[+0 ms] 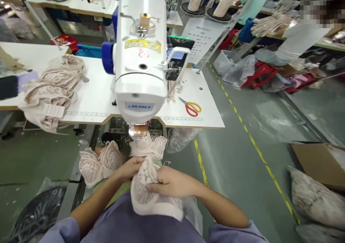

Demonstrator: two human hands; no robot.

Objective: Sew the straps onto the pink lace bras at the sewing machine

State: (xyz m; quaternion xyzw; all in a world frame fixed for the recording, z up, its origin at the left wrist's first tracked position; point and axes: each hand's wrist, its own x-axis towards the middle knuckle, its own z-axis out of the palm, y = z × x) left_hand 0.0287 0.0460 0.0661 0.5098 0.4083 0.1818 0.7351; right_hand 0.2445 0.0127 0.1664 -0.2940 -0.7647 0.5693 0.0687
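Note:
A pale pink lace bra (144, 189) is held close to my body, below the sewing machine (141, 74). My left hand (133, 166) pinches its upper edge. My right hand (168, 182) grips the lace cup from the right, thumb lying across the front. Just beyond, another lace bra (149, 146) hangs under the machine's needle area. To the left of my left forearm, a further lace bra (101, 162) lies lower than the table top. Part of the held bra is covered by my right hand.
Scissors (191, 107) with red and yellow handles lie on the white table (210, 110). Beige fabric pieces (54, 88) are heaped at its left. A cardboard box (318, 164) and a filled plastic bag (318, 200) stand at right. A co-worker (299, 41) sits at the upper right.

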